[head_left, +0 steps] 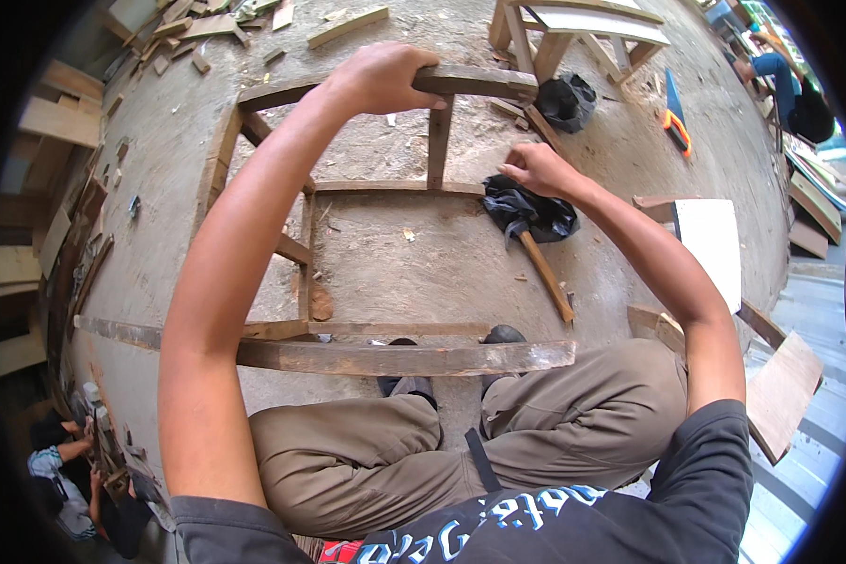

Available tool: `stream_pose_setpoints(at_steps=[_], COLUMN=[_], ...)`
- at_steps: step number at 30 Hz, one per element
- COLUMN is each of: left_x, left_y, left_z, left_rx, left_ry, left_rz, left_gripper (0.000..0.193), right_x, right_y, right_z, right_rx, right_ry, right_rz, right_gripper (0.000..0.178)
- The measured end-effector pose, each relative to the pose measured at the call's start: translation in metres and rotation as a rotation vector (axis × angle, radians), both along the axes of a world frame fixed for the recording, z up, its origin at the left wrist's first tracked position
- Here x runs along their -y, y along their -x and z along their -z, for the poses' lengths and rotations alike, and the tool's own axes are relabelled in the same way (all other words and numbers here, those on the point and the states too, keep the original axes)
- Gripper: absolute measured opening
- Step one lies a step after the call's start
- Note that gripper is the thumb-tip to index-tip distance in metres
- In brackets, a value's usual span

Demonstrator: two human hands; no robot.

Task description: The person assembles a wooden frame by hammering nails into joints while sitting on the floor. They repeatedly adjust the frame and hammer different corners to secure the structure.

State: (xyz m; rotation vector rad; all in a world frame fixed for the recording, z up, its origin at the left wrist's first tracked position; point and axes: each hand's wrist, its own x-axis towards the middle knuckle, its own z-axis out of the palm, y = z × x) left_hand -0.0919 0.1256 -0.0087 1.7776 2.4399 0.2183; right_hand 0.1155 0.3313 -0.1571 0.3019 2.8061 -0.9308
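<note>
A wooden frame [348, 357] of joined rails, like an unfinished stool or chair, stands on the floor in front of my knees. My left hand [376, 80] is closed round its far top rail [475, 81], thumb on the near side. My right hand [540, 171] hovers just right of the frame, above a black plastic bag [536, 214]. Its fingers are curled together; whatever is in them, if anything, is too small to make out. A hammer's wooden handle [545, 277] sticks out from the bag toward me, its head hidden.
Another black bag [566, 101] lies beyond the frame, near a small wooden stool [587, 28]. A handsaw [675, 113] with an orange handle lies far right. Wood offcuts [197, 28] litter the back. Boards [705, 249] lie right. Other people [75, 470] sit lower left and far right.
</note>
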Motion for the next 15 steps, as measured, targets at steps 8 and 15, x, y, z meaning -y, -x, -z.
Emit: stream_pose_setpoints(at_steps=[8, 15], left_x=[-0.002, 0.002], left_y=[0.001, -0.002], left_z=[0.005, 0.001], left_rx=[-0.007, -0.018], left_ry=[-0.077, -0.036], left_rz=[0.010, -0.043], left_gripper=[0.060, 0.065], right_x=[-0.027, -0.026], right_y=[-0.090, -0.080], right_z=[0.108, 0.117], right_rx=[-0.125, -0.013], right_ry=[-0.187, -0.192], right_rz=[0.109, 0.103], right_gripper=[0.016, 0.021])
